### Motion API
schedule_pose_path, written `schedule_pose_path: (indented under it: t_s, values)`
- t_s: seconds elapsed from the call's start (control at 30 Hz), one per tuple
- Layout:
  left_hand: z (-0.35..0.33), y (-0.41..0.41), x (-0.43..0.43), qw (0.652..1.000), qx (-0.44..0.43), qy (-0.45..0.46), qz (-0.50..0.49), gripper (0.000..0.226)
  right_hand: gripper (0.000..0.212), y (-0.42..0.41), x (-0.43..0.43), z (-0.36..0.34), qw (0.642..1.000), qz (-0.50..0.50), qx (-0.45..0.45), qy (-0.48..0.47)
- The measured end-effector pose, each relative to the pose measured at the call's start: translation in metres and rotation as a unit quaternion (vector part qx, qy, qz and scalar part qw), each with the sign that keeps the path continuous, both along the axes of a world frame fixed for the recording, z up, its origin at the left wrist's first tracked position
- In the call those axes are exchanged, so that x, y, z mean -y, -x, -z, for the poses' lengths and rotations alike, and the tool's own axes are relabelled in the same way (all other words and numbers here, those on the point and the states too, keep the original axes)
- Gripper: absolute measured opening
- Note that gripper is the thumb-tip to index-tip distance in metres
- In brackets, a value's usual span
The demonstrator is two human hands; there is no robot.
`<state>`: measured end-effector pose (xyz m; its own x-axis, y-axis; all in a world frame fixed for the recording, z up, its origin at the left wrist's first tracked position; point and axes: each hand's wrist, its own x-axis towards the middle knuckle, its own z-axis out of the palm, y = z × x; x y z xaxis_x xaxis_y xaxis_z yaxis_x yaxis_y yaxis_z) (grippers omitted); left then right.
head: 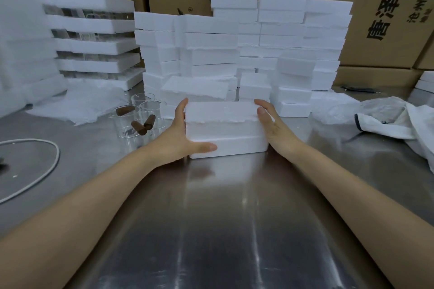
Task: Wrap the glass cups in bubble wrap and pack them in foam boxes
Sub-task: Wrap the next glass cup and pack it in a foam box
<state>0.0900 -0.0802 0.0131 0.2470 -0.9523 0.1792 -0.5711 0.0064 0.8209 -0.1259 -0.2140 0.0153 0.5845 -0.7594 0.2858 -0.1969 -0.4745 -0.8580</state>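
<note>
I have a white foam box [225,124] squeezed between my two hands on the steel tabletop [223,206]. My left hand [182,134] lies flat against its left end, fingers straight up the far side and thumb stretched along the near wall. My right hand [273,124] presses the opposite end with straight fingers. Neither hand curls around it, because I am clamping it from both ends, probably to seat the halves squarely and keep the box from sliding on the slick metal. A ragged edge runs along its length between my hands. The box looks closed, so I cannot tell whether a wrapped cup is inside. Just beyond my fingertips stand the stacks of foam boxes [234,49], close enough that this one could go up with them. Past my left hand, near its fingers, wait a few bare glass cups [141,115] with brown pieces [139,127] in them, and behind those lies a sheet of bubble wrap [79,103], so wrapping material and cups share one side. A white cable [47,166] loops well outside my left forearm, and a crumpled plastic bag [387,115] lies well out past my right hand.
</note>
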Motion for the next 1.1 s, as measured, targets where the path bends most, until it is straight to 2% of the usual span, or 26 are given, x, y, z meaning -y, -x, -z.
schedule_pose_path:
  t_s: [0.13, 0.33, 0.47, 0.6, 0.77, 0.9, 1.1]
  values:
    - [0.002, -0.007, 0.001, 0.999, 0.034, -0.003, 0.017, 0.130, 0.071, 0.003, 0.002, 0.000, 1.000, 0.006, -0.009, 0.010]
    - [0.002, -0.009, 0.003, 1.000, 0.013, 0.009, 0.020, 0.129, 0.061, 0.001, 0.004, 0.000, 1.000, 0.007, -0.007, 0.013]
    - [0.001, -0.010, 0.004, 0.999, -0.031, 0.018, 0.020, 0.113, 0.046, 0.002, 0.009, 0.002, 1.000, -0.003, -0.005, -0.003]
    - [0.000, -0.013, 0.005, 0.998, -0.062, 0.014, 0.030, 0.087, 0.037, 0.000, 0.013, 0.000, 0.998, -0.024, 0.005, -0.063]
    - [-0.003, -0.015, 0.003, 0.996, -0.077, -0.006, 0.036, 0.089, 0.049, 0.011, 0.015, -0.004, 0.994, -0.072, -0.021, -0.083]
    - [-0.006, -0.014, 0.001, 0.996, -0.076, -0.011, 0.051, 0.104, 0.072, 0.026, 0.022, -0.003, 0.992, -0.104, -0.055, -0.039]
    - [-0.004, -0.014, 0.001, 0.997, -0.068, -0.014, 0.034, 0.108, 0.085, 0.033, 0.025, -0.003, 0.989, -0.125, -0.071, -0.024]
